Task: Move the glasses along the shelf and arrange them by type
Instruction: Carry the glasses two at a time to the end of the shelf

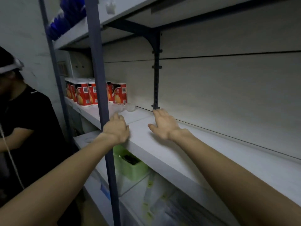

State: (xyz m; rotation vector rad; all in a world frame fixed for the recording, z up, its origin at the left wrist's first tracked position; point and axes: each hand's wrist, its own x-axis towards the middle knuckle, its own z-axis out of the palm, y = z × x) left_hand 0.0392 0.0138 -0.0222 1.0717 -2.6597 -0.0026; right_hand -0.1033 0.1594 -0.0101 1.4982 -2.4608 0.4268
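Two small clear glasses stand on the white shelf [203,154], one at left [118,107] and one at right [130,106], just in front of the red canisters. My left hand [117,128] reaches over the shelf's front edge beside the blue post, fingers pointing at the left glass and just short of it, holding nothing. My right hand [162,123] hovers flat over the shelf with fingers spread, a little right of the glasses, empty. More clear glassware [110,6] shows blurred on the top shelf.
Several red canisters [84,93] fill the shelf's left end. A blue upright post [99,79] crosses in front of my left wrist. A dark bracket [156,79] stands at the back wall. A green bin [130,162] sits below. Another person [24,119] stands at left.
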